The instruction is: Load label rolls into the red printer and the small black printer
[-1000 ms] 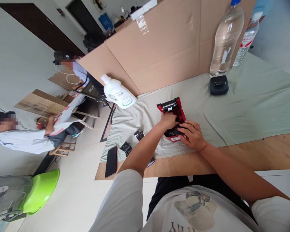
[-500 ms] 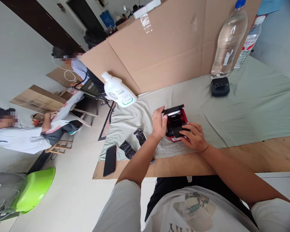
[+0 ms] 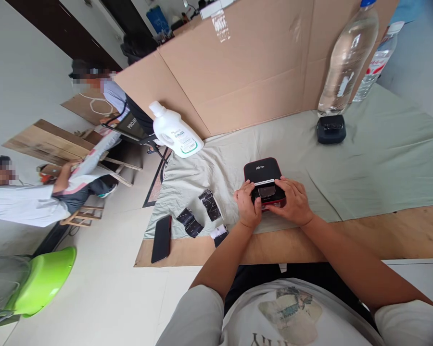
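Observation:
A small black label printer [image 3: 262, 169] with red sides lies on the cloth in front of me, its lid down. A white paper strip shows across its middle, above a dark window. My left hand [image 3: 248, 205] grips the near left side, fingers on the top edge. At the near right corner, my right hand [image 3: 291, 201] holds it with the fingers on top and the thumb along the front. Left of the hands lie crumpled black printed strips [image 3: 210, 204], [image 3: 189, 222]; another strip [image 3: 220, 235], partly white, is beside my left forearm.
A phone [image 3: 161, 239] lies at the table's left corner. A white jug [image 3: 176, 130] stands by the cardboard screen [image 3: 238, 81]. Back right are a large water bottle [image 3: 346, 62], a smaller bottle [image 3: 378, 62] and a black case [image 3: 331, 129]. Two people sit at the left.
The printer's lid has gone from raised to down, hiding the inside. My left hand has moved from the lid to the near left side. My right hand has shifted to the right side.

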A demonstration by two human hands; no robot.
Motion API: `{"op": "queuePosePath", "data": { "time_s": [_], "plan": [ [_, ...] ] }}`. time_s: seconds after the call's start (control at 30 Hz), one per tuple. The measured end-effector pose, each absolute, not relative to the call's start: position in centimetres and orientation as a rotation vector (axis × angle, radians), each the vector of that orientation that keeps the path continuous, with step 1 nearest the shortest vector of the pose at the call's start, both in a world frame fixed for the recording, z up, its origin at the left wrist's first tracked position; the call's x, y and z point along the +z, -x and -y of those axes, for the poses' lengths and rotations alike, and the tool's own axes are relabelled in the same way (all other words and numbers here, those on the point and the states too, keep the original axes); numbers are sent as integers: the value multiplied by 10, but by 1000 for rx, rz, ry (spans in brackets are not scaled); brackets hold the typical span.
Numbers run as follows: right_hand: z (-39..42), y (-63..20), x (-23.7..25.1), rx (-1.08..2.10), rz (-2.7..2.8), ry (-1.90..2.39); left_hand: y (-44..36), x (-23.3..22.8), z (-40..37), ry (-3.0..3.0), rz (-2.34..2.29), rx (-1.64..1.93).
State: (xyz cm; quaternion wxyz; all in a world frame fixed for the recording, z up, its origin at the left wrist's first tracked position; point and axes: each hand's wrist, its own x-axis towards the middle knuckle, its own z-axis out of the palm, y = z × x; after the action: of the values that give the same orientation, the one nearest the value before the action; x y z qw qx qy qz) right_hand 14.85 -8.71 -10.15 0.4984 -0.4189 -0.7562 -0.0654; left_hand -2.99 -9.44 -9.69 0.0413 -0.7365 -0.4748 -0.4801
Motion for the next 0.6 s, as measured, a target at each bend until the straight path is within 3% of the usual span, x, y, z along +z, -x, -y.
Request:
{"op": "queuePosePath", "data": {
  "time_s": [0.3,0.43,0.6],
  "plan": [
    [84,-152,-109,48,1786,933,29,-103,94,2256,1486,-1688],
    [79,-157,-117,295,1567,1082,25,-105,101,2067,2019,-2000],
    [72,-158,-126,527,1514,1289,18,-93,113,2247,2509,-2345]
  ]
}}
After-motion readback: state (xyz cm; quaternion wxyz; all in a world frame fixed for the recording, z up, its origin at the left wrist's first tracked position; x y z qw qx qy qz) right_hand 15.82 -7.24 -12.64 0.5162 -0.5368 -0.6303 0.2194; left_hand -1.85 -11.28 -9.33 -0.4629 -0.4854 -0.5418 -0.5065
